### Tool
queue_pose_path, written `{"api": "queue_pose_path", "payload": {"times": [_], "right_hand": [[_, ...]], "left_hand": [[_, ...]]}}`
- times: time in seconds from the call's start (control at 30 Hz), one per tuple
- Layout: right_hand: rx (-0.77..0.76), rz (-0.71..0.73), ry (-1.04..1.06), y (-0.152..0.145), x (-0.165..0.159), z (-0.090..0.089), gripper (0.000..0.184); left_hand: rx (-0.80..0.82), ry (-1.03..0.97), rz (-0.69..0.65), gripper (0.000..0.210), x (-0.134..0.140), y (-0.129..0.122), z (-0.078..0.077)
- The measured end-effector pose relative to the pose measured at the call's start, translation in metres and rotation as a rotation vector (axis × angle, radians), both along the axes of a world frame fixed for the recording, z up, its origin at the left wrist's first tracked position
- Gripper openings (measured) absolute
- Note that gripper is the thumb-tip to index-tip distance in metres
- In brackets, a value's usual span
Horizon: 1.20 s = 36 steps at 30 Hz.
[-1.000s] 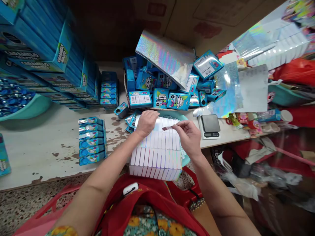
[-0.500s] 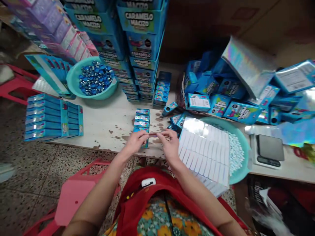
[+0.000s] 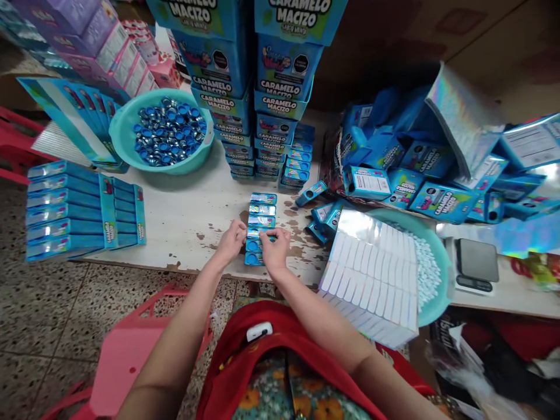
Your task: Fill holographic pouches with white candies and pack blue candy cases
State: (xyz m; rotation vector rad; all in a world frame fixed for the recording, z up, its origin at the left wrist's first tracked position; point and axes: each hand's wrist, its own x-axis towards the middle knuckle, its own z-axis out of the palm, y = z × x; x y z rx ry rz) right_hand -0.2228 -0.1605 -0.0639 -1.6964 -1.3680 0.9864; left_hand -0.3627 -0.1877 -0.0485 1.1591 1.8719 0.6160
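Small blue boxes (image 3: 263, 210) stand in a short column at the middle of the table, some with shiny clear tops and the nearest ones with round blue shapes on their faces. My left hand (image 3: 233, 240) is at the column's left edge, fingers curled and pressed together. What they hold, if anything, is hidden. My right hand (image 3: 276, 249) lies over the right side of the column, with thumb and fingertips closed at one small blue box. To its right, a white sheet block with rows of pale strips (image 3: 371, 262) rests partly over a turquoise basin (image 3: 443, 280) of white pieces.
A turquoise basin (image 3: 120, 143) of blue-and-silver caps stands at the left, behind stacked long blue boxes (image 3: 70, 210). Tall stacks of caramel boxes (image 3: 284, 70) rise at the back. A heap of blue boxes (image 3: 441, 198) and a scale (image 3: 476, 262) occupy the right. A red stool (image 3: 131, 350) stands below.
Both hands were holding a thin strip between them above the column. They have come down onto the small boxes and moved slightly left relative to them; the strip no longer shows. The view has shifted.
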Motion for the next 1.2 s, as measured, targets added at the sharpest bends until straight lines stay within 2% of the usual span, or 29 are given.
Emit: {"api": "queue_pose_path", "payload": {"times": [0.1, 0.17, 0.27, 0.33, 0.4, 0.47, 0.53, 0.6, 0.63, 0.7, 0.8, 0.9, 1.0, 1.1, 1.2], "right_hand": [[0.010, 0.014, -0.025, 0.003, 0.005, 0.002, 0.017], [0.018, 0.034, -0.041, 0.006, 0.006, 0.002, 0.024], [0.006, 0.080, -0.029, 0.011, 0.010, 0.008, 0.023], [0.000, 0.132, 0.018, 0.014, 0.023, 0.023, 0.014], [0.071, 0.212, 0.042, 0.017, 0.050, 0.046, 0.015], [0.236, 0.217, -0.004, 0.023, 0.094, 0.071, 0.019], [0.422, 0.084, -0.115, 0.035, 0.149, 0.088, 0.019], [0.527, -0.051, -0.282, 0.058, 0.206, 0.089, 0.019], [0.538, -0.067, -0.372, 0.072, 0.232, 0.084, 0.021], [0.484, -0.011, -0.545, 0.101, 0.272, 0.066, 0.028], [0.339, 0.161, -0.705, 0.132, 0.304, 0.038, 0.029], [0.271, 0.312, -0.655, 0.142, 0.315, 0.030, 0.024], [0.287, 0.383, -0.566, 0.144, 0.319, 0.038, 0.021], [0.340, 0.371, -0.584, 0.146, 0.319, 0.046, 0.022], [0.438, 0.339, -0.653, 0.141, 0.317, 0.045, 0.025]], "left_hand": [[-0.098, 0.094, 0.127, 0.021, 0.013, -0.010, -0.008], [-0.055, 0.023, 0.171, 0.033, 0.020, -0.016, -0.008], [-0.054, -0.110, 0.129, 0.049, 0.025, -0.024, 0.004], [-0.132, 0.034, 0.106, 0.054, 0.027, -0.022, 0.019], [-0.080, 0.277, 0.103, 0.055, 0.037, -0.011, 0.040], [0.133, 0.382, 0.036, 0.050, 0.064, 0.010, 0.062], [0.361, 0.318, -0.128, 0.040, 0.110, 0.040, 0.080], [0.512, 0.270, -0.358, 0.034, 0.165, 0.077, 0.087], [0.554, 0.295, -0.454, 0.034, 0.192, 0.096, 0.086], [0.564, 0.393, -0.572, 0.037, 0.235, 0.130, 0.075], [0.497, 0.535, -0.647, 0.040, 0.270, 0.159, 0.055], [0.480, 0.569, -0.656, 0.036, 0.279, 0.165, 0.045], [0.442, 0.522, -0.642, 0.029, 0.281, 0.167, 0.046], [0.338, 0.467, -0.620, 0.028, 0.283, 0.174, 0.049], [0.260, 0.409, -0.597, 0.030, 0.283, 0.180, 0.051]]}}
